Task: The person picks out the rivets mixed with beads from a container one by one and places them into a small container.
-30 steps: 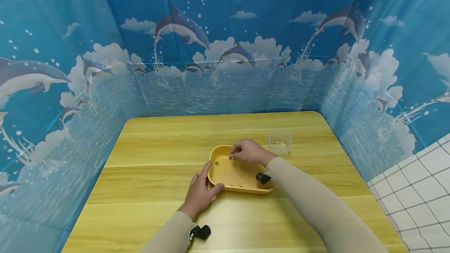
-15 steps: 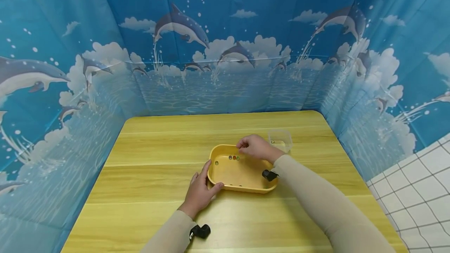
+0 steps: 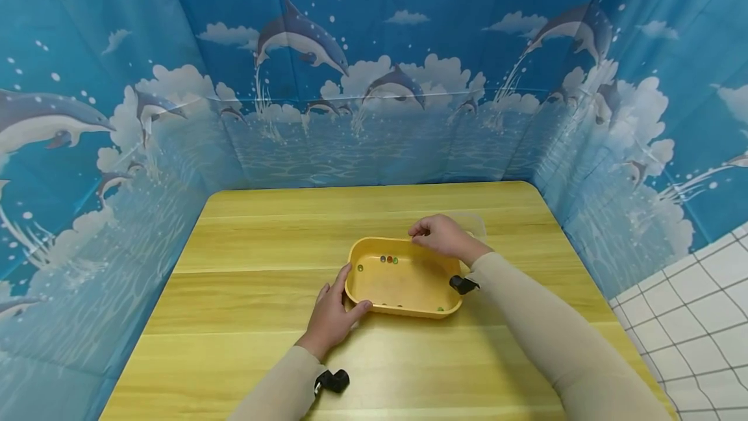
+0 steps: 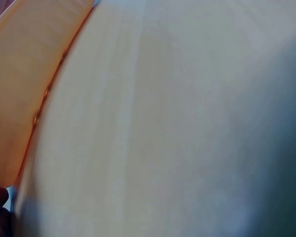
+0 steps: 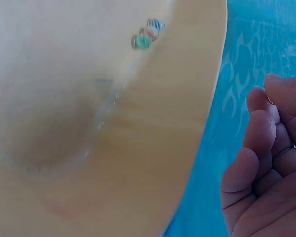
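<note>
A yellow plastic tray (image 3: 403, 282) stands on the table in the head view. Three marbles (image 3: 389, 260) lie in a row along its far wall, another marble (image 3: 360, 267) sits at the left, and more rest along the near wall. My left hand (image 3: 332, 318) holds the tray's left near corner, thumb at the near rim. Over the far right rim, my right hand (image 3: 442, 235) has thumb and index finger pinched together. In the right wrist view, a small glint of a marble (image 5: 270, 100) shows between those fingertips; the rest of it is hidden.
A clear plastic box (image 3: 477, 222) stands on the table behind my right hand, mostly hidden by it. The wooden table (image 3: 245, 265) meets a blue dolphin-print curtain (image 3: 374, 141) at its far edge. Black wrist cameras (image 3: 335, 381) are strapped to both sleeves.
My right hand has moved right and away from the row of marbles, past the tray's far rim towards the clear box. More marbles have come into view. My left hand stays at the tray.
</note>
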The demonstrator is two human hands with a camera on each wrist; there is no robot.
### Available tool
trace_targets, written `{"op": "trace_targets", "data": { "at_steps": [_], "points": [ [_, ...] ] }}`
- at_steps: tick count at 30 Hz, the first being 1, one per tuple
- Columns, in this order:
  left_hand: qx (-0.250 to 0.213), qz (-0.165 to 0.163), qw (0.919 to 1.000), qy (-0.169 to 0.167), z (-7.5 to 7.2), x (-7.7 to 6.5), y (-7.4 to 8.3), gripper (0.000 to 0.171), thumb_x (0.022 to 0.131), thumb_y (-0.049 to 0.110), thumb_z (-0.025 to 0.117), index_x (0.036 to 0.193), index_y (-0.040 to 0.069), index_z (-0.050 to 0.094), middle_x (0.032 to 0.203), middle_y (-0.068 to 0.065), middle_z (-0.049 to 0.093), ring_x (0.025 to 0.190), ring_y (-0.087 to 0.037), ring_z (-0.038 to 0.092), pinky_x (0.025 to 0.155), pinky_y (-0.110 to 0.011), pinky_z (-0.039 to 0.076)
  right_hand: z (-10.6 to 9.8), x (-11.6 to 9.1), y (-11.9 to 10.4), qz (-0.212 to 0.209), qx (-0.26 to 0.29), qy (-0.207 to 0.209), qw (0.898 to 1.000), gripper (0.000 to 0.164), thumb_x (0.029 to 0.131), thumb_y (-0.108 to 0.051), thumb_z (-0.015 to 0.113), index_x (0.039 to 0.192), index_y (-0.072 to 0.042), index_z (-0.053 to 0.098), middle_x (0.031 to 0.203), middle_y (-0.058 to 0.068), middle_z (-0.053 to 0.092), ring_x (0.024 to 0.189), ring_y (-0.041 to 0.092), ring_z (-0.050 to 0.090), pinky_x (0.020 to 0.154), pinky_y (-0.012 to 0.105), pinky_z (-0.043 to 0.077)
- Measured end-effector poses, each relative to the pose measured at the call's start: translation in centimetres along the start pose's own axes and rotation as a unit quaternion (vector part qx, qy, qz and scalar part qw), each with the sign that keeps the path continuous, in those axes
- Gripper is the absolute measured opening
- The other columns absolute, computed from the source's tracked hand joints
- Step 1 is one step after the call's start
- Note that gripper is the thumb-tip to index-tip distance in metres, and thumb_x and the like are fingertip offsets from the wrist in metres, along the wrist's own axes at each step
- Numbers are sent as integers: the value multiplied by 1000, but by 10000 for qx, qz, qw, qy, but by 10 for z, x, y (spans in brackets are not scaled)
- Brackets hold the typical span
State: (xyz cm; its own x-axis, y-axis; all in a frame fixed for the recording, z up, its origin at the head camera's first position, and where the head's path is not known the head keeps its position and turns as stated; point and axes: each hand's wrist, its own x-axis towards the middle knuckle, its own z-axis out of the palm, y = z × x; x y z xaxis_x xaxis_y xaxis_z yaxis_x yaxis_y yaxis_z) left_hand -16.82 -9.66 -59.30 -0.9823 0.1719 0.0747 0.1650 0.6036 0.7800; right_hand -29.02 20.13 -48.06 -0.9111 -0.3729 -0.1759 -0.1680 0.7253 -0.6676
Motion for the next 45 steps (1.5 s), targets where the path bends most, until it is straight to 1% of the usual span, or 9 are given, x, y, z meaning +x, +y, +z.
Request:
{"op": "trace_targets", "data": {
  "at_steps": [4, 7, 13, 16, 21, 25, 29, 36, 45],
  "points": [
    [-41, -8, 10000, 0, 0, 0, 0, 93, 93, 52, 77, 168, 29, 27, 163, -7, 49, 147, -40, 49, 133, -57, 14, -8, -3, 7, 84, 8, 107, 9999, 27, 105, -22, 66, 127, -8, 74, 113, 6, 74, 100, 21, 67, 87, 38, 59],
    [-95, 30, 9999, 40, -1, 0, 2, 91, 94, 50, 77, 168, 28, 28, 162, -9, 50, 147, -43, 49, 131, -61, 16, -14, -5, 14, 89, -28, 200, 9998, 27, 105, -21, 66, 127, -7, 74, 115, 8, 74, 102, 23, 68, 89, 40, 60],
    [-134, -98, 9998, 66, -2, -2, 2, 88, 96, 51, 75, 167, 31, 28, 164, -8, 49, 151, -54, 36, 127, -69, 21, -24, -11, 27, 28, -222, 376, 9990, 29, 106, -23, 63, 129, -10, 74, 122, 11, 74, 111, 28, 68, 99, 49, 58],
    [-145, -150, 9997, 112, -1, -2, 1, 87, 95, 51, 75, 167, 33, 28, 164, -8, 49, 151, -56, 34, 124, -71, 25, -30, -14, 32, -8, -237, 421, 9988, 30, 107, -24, 62, 131, -9, 73, 126, 12, 73, 116, 31, 67, 102, 52, 56],
    [-98, -223, 9995, 201, 1, -1, 0, 88, 95, 53, 75, 167, 34, 29, 162, -7, 51, 149, -52, 40, 119, -70, 35, -36, -17, 41, -6, -208, 539, 9983, 29, 107, -23, 61, 129, -9, 73, 125, 14, 73, 116, 33, 67, 101, 53, 56],
    [-99, -266, 9993, 234, 1, -1, 1, 89, 94, 53, 75, 167, 34, 29, 161, -6, 53, 146, -44, 46, 119, -64, 39, -39, -19, 47, 91, -205, 568, 9981, 29, 107, -24, 62, 129, -9, 73, 125, 14, 73, 115, 33, 67, 101, 53, 56],
    [-91, -212, 9993, 288, 2, -1, 1, 88, 95, 52, 75, 167, 32, 29, 158, -7, 56, 140, -40, 52, 116, -62, 42, -41, -20, 50, 186, -149, 520, 9984, 31, 107, -25, 62, 130, -8, 72, 125, 15, 73, 115, 33, 68, 100, 52, 57],
    [-201, -215, 9990, 326, 1, -1, 2, 86, 97, 48, 74, 167, 29, 29, 157, -11, 57, 138, -39, 53, 115, -62, 44, -44, -23, 56, 237, -116, 552, 9981, 34, 107, -26, 62, 133, -6, 71, 126, 16, 73, 115, 33, 68, 98, 51, 58],
    [-245, -311, 9988, 296, 4, 0, -1, 89, 94, 47, 77, 167, 33, 28, 158, -6, 56, 136, -34, 54, 115, -57, 44, -47, -27, 64, 295, -71, 642, 9975, 33, 107, -26, 63, 132, -7, 72, 127, 16, 73, 116, 35, 68, 96, 50, 59]
  ]
}}
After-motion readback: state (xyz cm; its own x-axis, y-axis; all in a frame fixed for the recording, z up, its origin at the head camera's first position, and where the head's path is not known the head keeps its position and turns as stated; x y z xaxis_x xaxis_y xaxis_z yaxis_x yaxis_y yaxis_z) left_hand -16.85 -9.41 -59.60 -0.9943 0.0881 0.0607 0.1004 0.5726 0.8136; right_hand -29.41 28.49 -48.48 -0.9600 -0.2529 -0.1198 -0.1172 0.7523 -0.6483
